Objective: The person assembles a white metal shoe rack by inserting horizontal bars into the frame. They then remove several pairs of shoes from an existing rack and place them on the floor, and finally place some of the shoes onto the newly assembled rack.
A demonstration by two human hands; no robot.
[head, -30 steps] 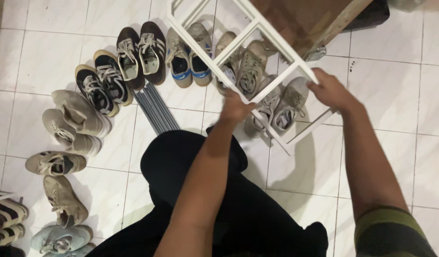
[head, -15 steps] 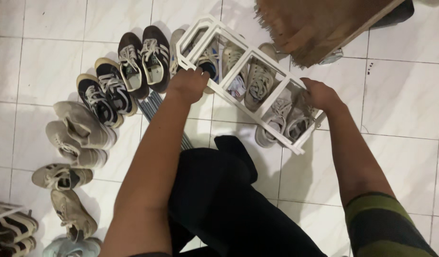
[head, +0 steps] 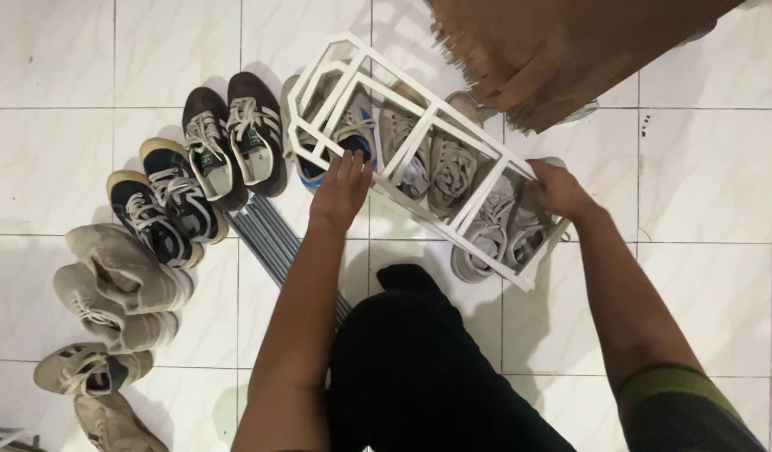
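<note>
Head view looks straight down on a white, open-framed shoe rack (head: 419, 142) made of thin, square-edged bars, held tilted above a floor (head: 712, 176) of glossy pale marbled tiles with dark grout lines. Left hand (head: 342, 186) lies on the near rail at the rack's left end, fingers (head: 352, 163) together and pressed flat along the bar, not visibly wrapped round it. Right hand (head: 560, 189) grips the rack's right end, fingers closed round a bar, their tips hidden behind the frame.

Seen through the frame's rectangular openings are shoes on the floor below: a sneaker with a blue sole (head: 352, 138) at the left, two beige lace-up sneakers (head: 436, 163) in the middle and a grey pair (head: 507, 230) at the right end.

Left of the rack, a curved row of shoes runs along the floor: a dark brown pair with white laces (head: 231, 142), a navy pair with tan soles (head: 164, 201), soft grey suede shoes (head: 118, 280), then worn beige sneakers (head: 89, 372) towards the lower left corner. A bundle of grey metal rods (head: 269, 234) lies on the tiles just beside the left forearm. A rough brown board with a frayed edge (head: 553, 50) overhangs the rack's far side at the top. The person's black-clad legs (head: 419, 368) fill the lower middle.
</note>
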